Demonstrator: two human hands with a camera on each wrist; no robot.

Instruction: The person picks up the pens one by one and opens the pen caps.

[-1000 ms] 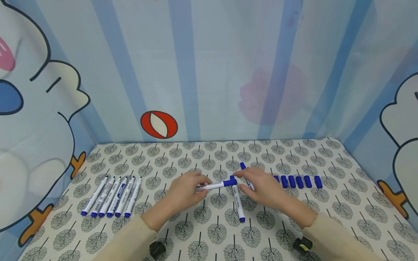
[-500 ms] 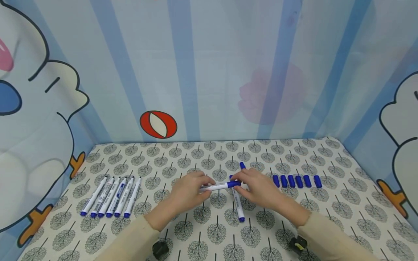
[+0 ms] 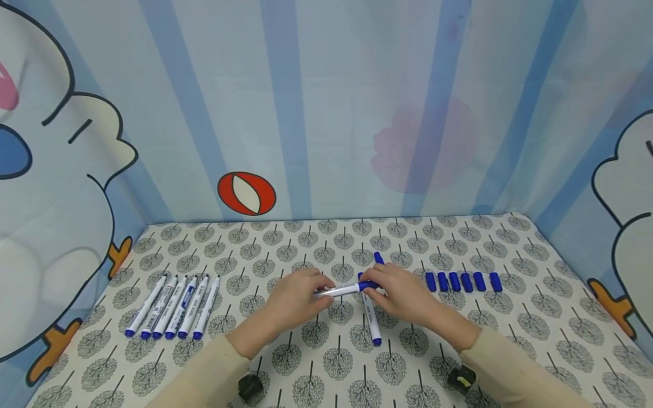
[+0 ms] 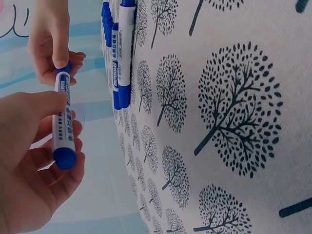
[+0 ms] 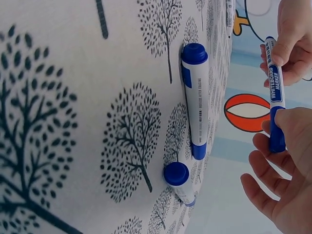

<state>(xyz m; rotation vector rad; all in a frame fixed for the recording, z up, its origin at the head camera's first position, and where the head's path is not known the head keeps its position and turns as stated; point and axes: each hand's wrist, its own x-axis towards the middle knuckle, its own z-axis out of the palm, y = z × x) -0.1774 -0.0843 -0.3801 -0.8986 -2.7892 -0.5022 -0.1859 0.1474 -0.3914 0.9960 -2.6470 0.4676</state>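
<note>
A white whiteboard marker [image 3: 340, 290] with a blue cap [image 5: 277, 129] is held level above the table between both hands. My left hand [image 3: 296, 294] grips its white barrel near the blue tail end, thumb on top in the left wrist view. At the other end, my right hand [image 3: 405, 292] pinches the cap between thumb and fingers; the cap sits on the barrel. Below lie two more capped markers: one marker [image 3: 372, 318] points towards the person, and another marker [image 3: 378, 258] is partly hidden behind the right hand.
On the left, several uncapped markers [image 3: 177, 306] lie side by side, dark tips pointing away. Several loose blue caps [image 3: 466, 282] form a row on the right. The tree-print tablecloth [image 3: 326, 362] meets a striped cartoon curtain [image 3: 336, 113] at the back and sides.
My right hand has moved left and closed its fingers on the marker's cap, from beside it before. The held marker has shifted slightly right. The markers and caps on the table have stayed put.
</note>
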